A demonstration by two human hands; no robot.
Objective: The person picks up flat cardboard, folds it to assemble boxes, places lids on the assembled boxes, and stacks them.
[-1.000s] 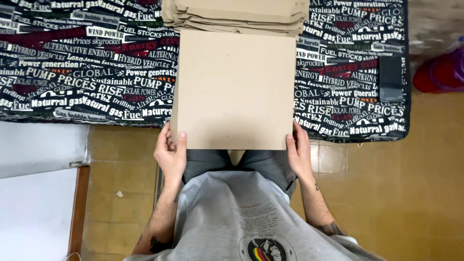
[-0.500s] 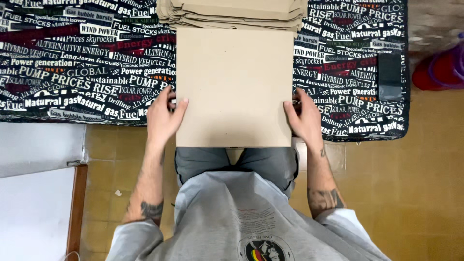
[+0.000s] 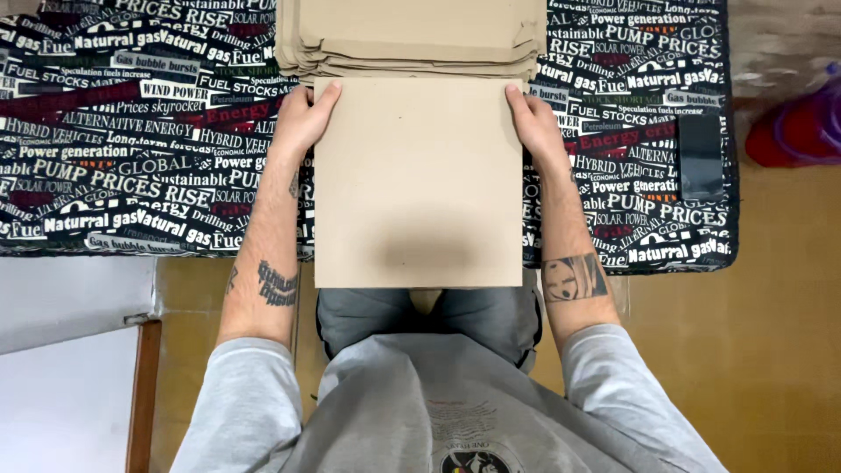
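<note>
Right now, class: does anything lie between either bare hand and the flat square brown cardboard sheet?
Nothing visible: the left hand and right hand already grip the flat square brown cardboard sheet's far corners.

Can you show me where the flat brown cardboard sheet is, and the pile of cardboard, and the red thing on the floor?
Flat cardboard sheet (image 3: 419, 184), head view, middle of its face.
Cardboard pile (image 3: 412, 35), head view, top sheet.
Red thing (image 3: 793, 131), head view, its red side.

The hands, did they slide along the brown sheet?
Yes. The left hand and right hand moved up the brown sheet toward the paper stack.
</note>
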